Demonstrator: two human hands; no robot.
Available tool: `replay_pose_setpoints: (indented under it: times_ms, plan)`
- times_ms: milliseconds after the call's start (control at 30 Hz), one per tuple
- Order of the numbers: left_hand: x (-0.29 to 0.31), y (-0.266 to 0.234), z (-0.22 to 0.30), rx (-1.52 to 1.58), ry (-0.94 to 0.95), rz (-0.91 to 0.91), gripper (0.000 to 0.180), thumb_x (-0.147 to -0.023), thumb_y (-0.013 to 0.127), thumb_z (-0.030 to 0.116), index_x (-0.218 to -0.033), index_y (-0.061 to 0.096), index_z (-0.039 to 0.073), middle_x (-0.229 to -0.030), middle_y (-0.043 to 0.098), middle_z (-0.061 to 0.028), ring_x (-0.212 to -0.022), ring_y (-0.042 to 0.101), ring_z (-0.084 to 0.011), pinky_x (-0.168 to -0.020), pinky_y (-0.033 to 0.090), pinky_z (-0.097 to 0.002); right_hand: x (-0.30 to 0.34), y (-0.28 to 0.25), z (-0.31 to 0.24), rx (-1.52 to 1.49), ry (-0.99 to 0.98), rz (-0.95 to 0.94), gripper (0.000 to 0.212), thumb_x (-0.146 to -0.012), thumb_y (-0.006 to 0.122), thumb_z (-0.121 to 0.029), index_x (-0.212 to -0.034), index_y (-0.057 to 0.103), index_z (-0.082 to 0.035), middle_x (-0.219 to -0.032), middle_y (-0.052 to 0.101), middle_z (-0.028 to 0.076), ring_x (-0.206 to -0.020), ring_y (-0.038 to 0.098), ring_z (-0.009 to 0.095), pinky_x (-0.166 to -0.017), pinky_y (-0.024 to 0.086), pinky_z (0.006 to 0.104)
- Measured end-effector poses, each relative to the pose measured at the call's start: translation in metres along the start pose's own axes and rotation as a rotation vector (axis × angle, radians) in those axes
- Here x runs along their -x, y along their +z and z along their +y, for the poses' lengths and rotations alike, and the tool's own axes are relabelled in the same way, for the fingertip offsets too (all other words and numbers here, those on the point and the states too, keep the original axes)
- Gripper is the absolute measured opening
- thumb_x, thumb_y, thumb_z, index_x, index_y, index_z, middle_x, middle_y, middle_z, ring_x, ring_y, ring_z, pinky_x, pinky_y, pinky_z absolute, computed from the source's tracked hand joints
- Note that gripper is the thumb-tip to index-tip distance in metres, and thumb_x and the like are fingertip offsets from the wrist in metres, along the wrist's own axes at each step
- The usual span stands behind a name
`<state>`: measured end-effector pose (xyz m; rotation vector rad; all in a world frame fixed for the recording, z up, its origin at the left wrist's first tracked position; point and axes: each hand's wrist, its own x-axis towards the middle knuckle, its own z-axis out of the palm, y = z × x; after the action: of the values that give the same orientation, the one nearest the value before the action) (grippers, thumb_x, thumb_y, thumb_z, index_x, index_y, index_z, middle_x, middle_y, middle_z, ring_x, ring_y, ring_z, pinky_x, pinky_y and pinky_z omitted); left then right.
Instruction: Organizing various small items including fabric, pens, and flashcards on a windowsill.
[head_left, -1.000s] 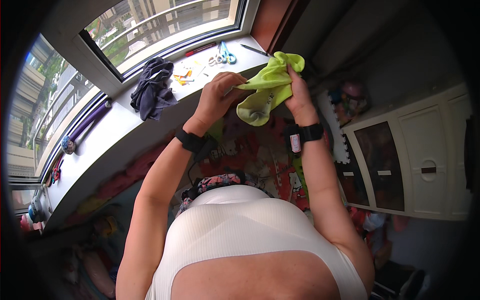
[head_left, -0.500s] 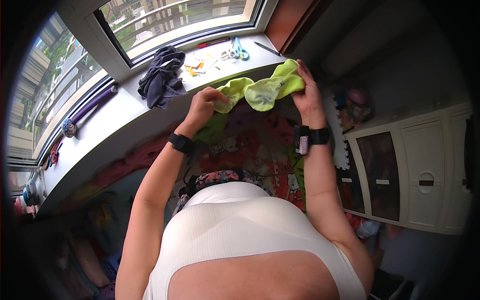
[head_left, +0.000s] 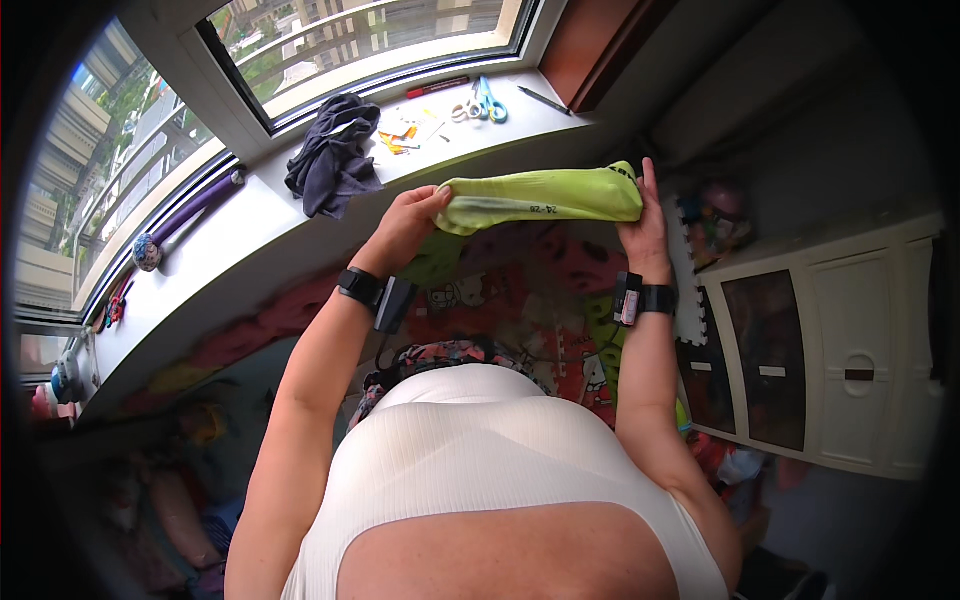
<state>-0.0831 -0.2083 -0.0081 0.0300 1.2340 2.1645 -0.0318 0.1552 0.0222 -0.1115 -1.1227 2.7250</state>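
Note:
A lime-green sock point(head_left: 540, 200) with dark print is held out nearly level between my hands, in front of the windowsill edge. At its left end, my left hand point(head_left: 408, 224) pinches the fabric between thumb and fingers. The other end is bunched against my right hand point(head_left: 646, 228), with one finger pointing up beside it and the remaining fingers partly covered by the fabric. Both wrists wear black straps with small boxes.
On the white windowsill point(head_left: 255, 220) lie a crumpled dark cloth point(head_left: 335, 155), orange and white scraps point(head_left: 405, 132), scissors point(head_left: 490, 102), a red marker point(head_left: 437, 87) and a black pen point(head_left: 543, 100). A purple-handled stick point(head_left: 195, 212) leans left. A white cabinet point(head_left: 850, 340) stands right.
The lime-green fabric went from two drooping lobes to one long sock stretched level. My right hand shifted right and down, and its fingers straightened. My left hand turned slightly.

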Motion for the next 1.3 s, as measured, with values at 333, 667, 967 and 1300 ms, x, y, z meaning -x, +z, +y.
replay_pose_setpoints:
  times_ms: [333, 667, 967, 1300]
  plan:
    - [0.033, 0.045, 0.053, 0.199, 0.19, -0.308, 0.038, -0.101, 0.051, 0.024, -0.13, 0.053, 0.0, -0.122, 0.062, -0.0113, -0.113, 0.061, -0.0213, -0.102, 0.046, -0.0345, 0.007, -0.065, 0.069, -0.029, 0.159, 0.346, 0.033, -0.093, 0.057, 0.0, -0.124, 0.044, -0.002, -0.109, 0.06, 0.012, -0.102, 0.063, 0.026, -0.09, 0.054, 0.0393]
    - [0.032, -0.011, 0.043, -1.269, 0.07, -0.031, 0.032, -0.095, 0.062, 0.029, -0.088, 0.062, -0.002, -0.07, 0.054, -0.0019, -0.067, 0.046, -0.0077, -0.06, 0.041, -0.0299, 0.012, 0.066, 0.065, 0.66, 0.072, -0.292, 0.039, -0.09, 0.068, -0.015, -0.126, 0.058, -0.007, -0.118, 0.064, 0.005, -0.102, 0.061, 0.012, -0.087, 0.049, 0.0244]
    - [0.066, 0.025, 0.104, -1.389, 0.197, -0.374, 0.022, -0.088, 0.064, 0.02, -0.085, 0.059, -0.001, -0.067, 0.047, -0.005, -0.064, 0.044, -0.0092, -0.056, 0.038, -0.0306, 0.012, 0.149, 0.122, 0.702, 0.187, -0.902, 0.055, -0.087, 0.07, -0.011, -0.137, 0.05, -0.002, -0.134, 0.058, 0.009, -0.129, 0.049, 0.02, -0.111, 0.034, 0.0342]
    - [0.058, 0.012, 0.028, -0.744, 0.635, 0.39, 0.019, -0.09, 0.072, 0.012, -0.103, 0.06, 0.003, -0.093, 0.062, 0.0029, -0.086, 0.058, -0.0046, -0.078, 0.047, -0.021, 0.027, 0.162, 0.127, 0.19, 0.374, -0.425, 0.027, -0.093, 0.068, -0.019, -0.113, 0.063, -0.001, -0.102, 0.067, 0.004, -0.089, 0.064, 0.01, -0.078, 0.054, 0.0271]
